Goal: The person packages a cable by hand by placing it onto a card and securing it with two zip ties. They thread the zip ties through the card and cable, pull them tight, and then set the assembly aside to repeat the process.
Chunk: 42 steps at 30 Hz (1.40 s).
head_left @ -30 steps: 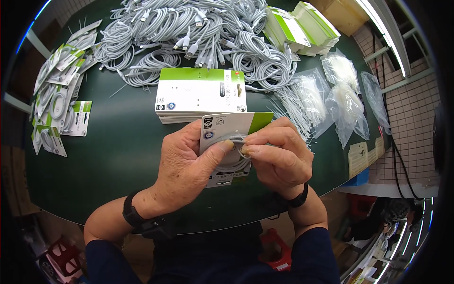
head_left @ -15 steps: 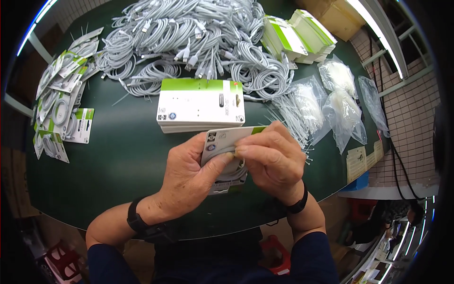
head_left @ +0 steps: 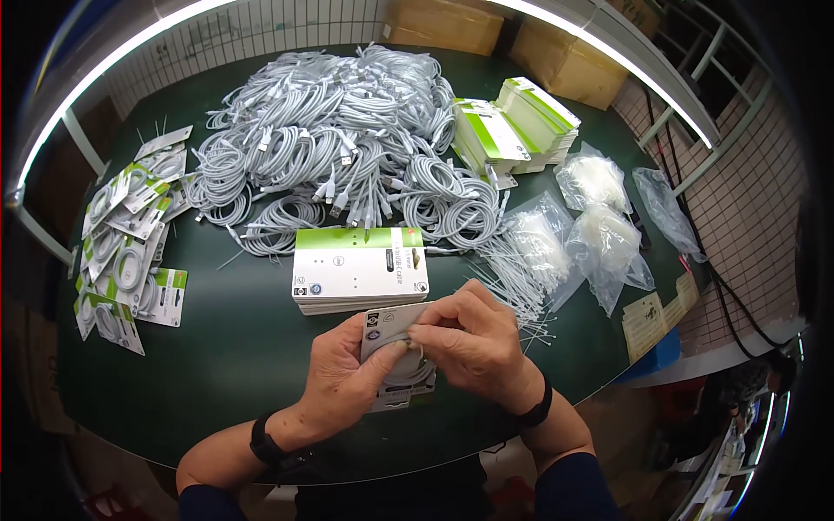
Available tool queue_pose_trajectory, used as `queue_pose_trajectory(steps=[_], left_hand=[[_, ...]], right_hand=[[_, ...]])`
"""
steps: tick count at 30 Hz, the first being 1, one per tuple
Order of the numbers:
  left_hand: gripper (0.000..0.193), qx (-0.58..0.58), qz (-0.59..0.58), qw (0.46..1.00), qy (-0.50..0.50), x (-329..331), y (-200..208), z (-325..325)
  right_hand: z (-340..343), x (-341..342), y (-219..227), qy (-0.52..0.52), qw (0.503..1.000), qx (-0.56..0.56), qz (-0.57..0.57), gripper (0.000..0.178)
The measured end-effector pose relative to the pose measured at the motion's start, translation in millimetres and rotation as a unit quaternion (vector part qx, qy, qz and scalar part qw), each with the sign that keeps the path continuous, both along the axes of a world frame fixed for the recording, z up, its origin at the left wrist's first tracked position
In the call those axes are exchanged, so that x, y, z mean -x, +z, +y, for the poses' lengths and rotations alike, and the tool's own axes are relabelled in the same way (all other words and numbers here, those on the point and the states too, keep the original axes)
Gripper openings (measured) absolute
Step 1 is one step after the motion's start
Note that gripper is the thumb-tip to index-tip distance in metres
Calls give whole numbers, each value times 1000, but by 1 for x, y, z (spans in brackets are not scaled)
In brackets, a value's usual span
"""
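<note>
My left hand (head_left: 343, 375) grips a white card (head_left: 380, 328) with its thumb across the front, over a coiled light-grey USB cable (head_left: 410, 371). At the card's right side my right hand (head_left: 476, 349) is closed in a pinch, its fingertips close to the left thumb. What sits between those fingertips is too small and covered to make out. Below the coil, another printed card edge (head_left: 398, 398) shows. Just beyond my hands stands a stack of white and green cards (head_left: 347, 276).
A large heap of coiled grey cables (head_left: 321, 130) covers the back. Carded cables (head_left: 130, 265) pile up at left. Loose white cable ties (head_left: 512, 282) and plastic bags of ties (head_left: 605, 239) lie at right. More card stacks (head_left: 539, 122) stand before cardboard boxes (head_left: 565, 61).
My view has tilted upward, so the table sits lower in the picture and the boxes and lamp at the back show more. Both hands keep nearly the same hold at the card.
</note>
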State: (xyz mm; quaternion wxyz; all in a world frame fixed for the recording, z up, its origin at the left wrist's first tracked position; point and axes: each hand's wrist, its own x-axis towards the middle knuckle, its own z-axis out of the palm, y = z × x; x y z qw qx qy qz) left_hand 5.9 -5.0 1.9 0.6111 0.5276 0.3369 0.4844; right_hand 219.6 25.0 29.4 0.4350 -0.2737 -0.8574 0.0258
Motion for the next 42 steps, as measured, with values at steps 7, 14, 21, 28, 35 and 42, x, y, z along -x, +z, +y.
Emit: queue_pose_trajectory(steps=[7, 14, 21, 28, 35, 42], left_hand=[[31, 2, -16, 1000, -15, 0, 2, 3], [29, 1, -22, 999, -43, 1, 10, -10], [30, -13, 16, 998, -61, 4, 10, -10], [29, -11, 29, 997, -77, 3, 8, -9], [26, -3, 40, 996, -74, 2, 9, -10], [25, -12, 18, 998, -56, 1, 6, -12]], right_hand=[[5, -14, 14, 39, 998, 48, 10, 31], [12, -26, 2, 42, 741, 613, 271, 14], [11, -23, -26, 218, 632, 683, 294, 13], [17, -25, -29, 251, 606, 701, 279, 12], [15, -24, -24, 270, 619, 687, 269, 14], [13, -13, -24, 70, 765, 592, 244, 9]])
